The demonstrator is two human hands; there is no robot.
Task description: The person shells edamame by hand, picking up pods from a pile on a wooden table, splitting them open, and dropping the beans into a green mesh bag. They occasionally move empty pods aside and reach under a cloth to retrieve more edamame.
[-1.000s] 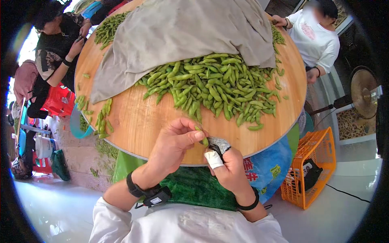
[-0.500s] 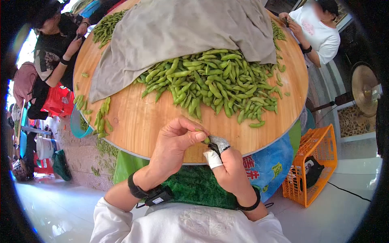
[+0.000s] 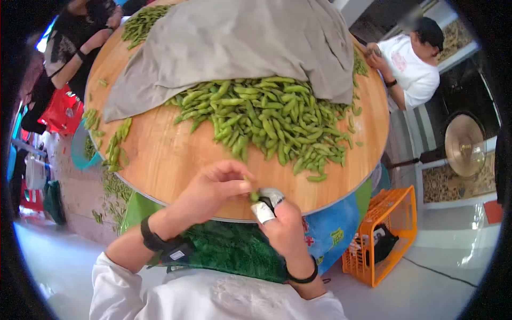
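Note:
A green soybean pod (image 3: 254,196) spans the short gap between my hands, just above the near edge of the round wooden table (image 3: 165,160). My left hand (image 3: 213,188) pinches its upper end between thumb and forefinger. The pod's lower end meets the fingertips of my right hand (image 3: 284,221), which are closed around a small dark thing, mostly hidden. White wrapping (image 3: 263,212) covers the right thumb tip, and silvery wrapping (image 3: 275,197) covers the forefinger. Beyond my hands lies a large heap of soybean pods (image 3: 272,120), partly under a grey-beige cloth (image 3: 224,45).
Several loose pods (image 3: 116,146) lie at the table's left edge, above a teal basin (image 3: 80,149). An orange crate (image 3: 384,234) stands on the floor at right. Two other people sit at the table, one in a white shirt (image 3: 413,69), one in dark clothes (image 3: 69,45).
The view has shifted, so the table and crate appear farther left and slightly lower. Both hands stay close together at the pod, which now hangs more upright between them.

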